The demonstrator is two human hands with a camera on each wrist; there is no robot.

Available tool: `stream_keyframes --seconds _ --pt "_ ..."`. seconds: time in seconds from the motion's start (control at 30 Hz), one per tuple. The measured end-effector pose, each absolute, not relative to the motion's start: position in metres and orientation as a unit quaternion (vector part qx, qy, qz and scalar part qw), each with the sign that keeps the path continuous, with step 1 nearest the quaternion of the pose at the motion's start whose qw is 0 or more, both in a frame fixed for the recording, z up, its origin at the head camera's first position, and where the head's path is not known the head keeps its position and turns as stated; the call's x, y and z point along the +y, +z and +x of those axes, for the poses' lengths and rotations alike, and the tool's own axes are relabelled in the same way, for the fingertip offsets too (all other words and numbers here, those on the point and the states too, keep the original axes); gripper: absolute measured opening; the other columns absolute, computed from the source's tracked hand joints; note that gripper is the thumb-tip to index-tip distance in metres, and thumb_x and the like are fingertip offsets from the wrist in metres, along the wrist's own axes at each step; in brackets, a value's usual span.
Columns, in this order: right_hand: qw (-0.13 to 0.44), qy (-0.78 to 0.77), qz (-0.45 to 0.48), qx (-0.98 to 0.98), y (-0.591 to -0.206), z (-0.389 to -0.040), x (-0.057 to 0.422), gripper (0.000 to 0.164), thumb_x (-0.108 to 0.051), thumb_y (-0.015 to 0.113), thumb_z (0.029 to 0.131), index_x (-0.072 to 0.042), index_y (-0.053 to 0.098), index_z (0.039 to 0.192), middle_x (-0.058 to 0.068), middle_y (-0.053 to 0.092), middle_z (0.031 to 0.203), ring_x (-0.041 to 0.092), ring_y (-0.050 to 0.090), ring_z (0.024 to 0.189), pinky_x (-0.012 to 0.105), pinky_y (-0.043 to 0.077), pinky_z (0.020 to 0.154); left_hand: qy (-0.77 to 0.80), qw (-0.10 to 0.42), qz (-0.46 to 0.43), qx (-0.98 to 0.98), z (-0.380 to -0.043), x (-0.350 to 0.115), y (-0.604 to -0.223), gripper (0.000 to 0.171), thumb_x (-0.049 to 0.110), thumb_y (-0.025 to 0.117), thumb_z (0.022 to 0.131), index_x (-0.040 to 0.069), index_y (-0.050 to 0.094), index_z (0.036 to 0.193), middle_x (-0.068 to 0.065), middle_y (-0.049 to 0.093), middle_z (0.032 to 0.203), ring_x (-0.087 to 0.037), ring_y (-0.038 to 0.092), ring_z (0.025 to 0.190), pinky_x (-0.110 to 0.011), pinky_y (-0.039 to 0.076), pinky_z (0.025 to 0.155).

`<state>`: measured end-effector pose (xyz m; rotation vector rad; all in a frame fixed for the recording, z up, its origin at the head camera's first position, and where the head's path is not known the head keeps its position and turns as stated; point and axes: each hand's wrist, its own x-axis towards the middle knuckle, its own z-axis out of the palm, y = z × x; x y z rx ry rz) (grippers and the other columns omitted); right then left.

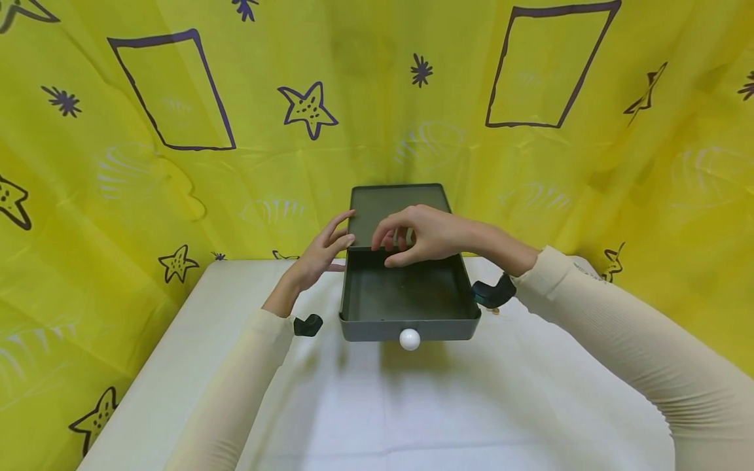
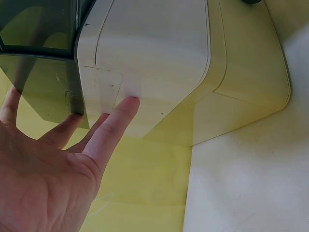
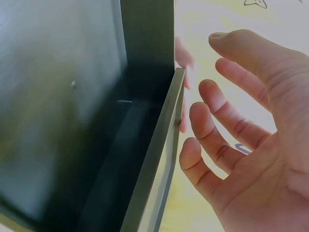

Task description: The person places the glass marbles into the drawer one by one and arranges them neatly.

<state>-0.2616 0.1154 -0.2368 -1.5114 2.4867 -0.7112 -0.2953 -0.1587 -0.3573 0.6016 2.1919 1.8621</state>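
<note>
A small cabinet (image 1: 396,196) with a dark grey-green top stands on the table, its drawer (image 1: 406,294) pulled out toward me. The drawer has a white round knob (image 1: 410,339) on its front, and its visible floor is bare. My left hand (image 1: 315,258) is at the cabinet's left side with fingers spread. In the left wrist view, those fingertips rest against the pale side wall (image 2: 145,63). Above the back of the drawer hovers my right hand (image 1: 427,232), fingers loosely bent, holding nothing. The right wrist view has its fingers apart beside the drawer's inside (image 3: 72,121).
A white cloth covers the table (image 1: 377,405). Behind and around it hangs a yellow curtain (image 1: 377,78) with stars and rectangles. Dark wrist cameras (image 1: 493,292) sit on both sleeves. A small brownish thing (image 1: 495,311) shows right of the drawer.
</note>
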Motion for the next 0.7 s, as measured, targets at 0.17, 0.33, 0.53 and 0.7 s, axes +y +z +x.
stream_keyframes --seconds 0.17,0.33,0.53,0.7 --pt "0.071 -0.243 -0.499 0.829 -0.236 -0.261 0.120 0.027 -0.021 0.080 0.091 -0.013 0.073 0.116 -0.006 0.070 0.095 0.014 0.064 0.084 0.041 0.055 0.080 0.633 0.101 0.203 0.741 -0.296 -0.158 -0.358 0.059 0.032 0.054 0.106 0.042 0.029 0.160 -0.011 0.027 0.165 -0.034 0.036 0.147 -0.068 0.044 0.101" --pt "0.068 -0.252 -0.495 0.829 -0.235 -0.258 0.128 0.029 -0.022 0.080 0.091 -0.013 0.073 0.117 -0.006 0.069 0.094 0.014 0.064 0.082 0.042 0.055 0.079 0.634 0.100 0.204 0.740 -0.297 -0.159 -0.359 0.059 0.031 0.052 0.107 0.041 0.029 0.160 -0.011 0.027 0.165 -0.034 0.036 0.147 -0.069 0.042 0.103" --pt "0.065 -0.254 -0.480 0.837 -0.233 -0.257 0.142 0.029 -0.026 0.080 0.091 -0.015 0.073 0.117 -0.006 0.067 0.094 0.013 0.064 0.082 0.038 0.055 0.077 0.635 0.102 0.206 0.737 -0.296 -0.158 -0.359 0.059 0.029 0.051 0.107 0.039 0.028 0.161 -0.011 0.027 0.165 -0.033 0.036 0.147 -0.069 0.041 0.104" --pt "0.060 -0.261 -0.457 0.849 -0.228 -0.252 0.156 0.030 -0.027 0.080 0.092 -0.019 0.072 0.120 -0.002 0.065 0.096 0.015 0.063 0.083 0.034 0.054 0.074 0.638 0.101 0.209 0.734 -0.295 -0.158 -0.358 0.059 0.030 0.052 0.107 0.039 0.028 0.161 -0.011 0.026 0.165 -0.032 0.035 0.148 -0.070 0.041 0.103"
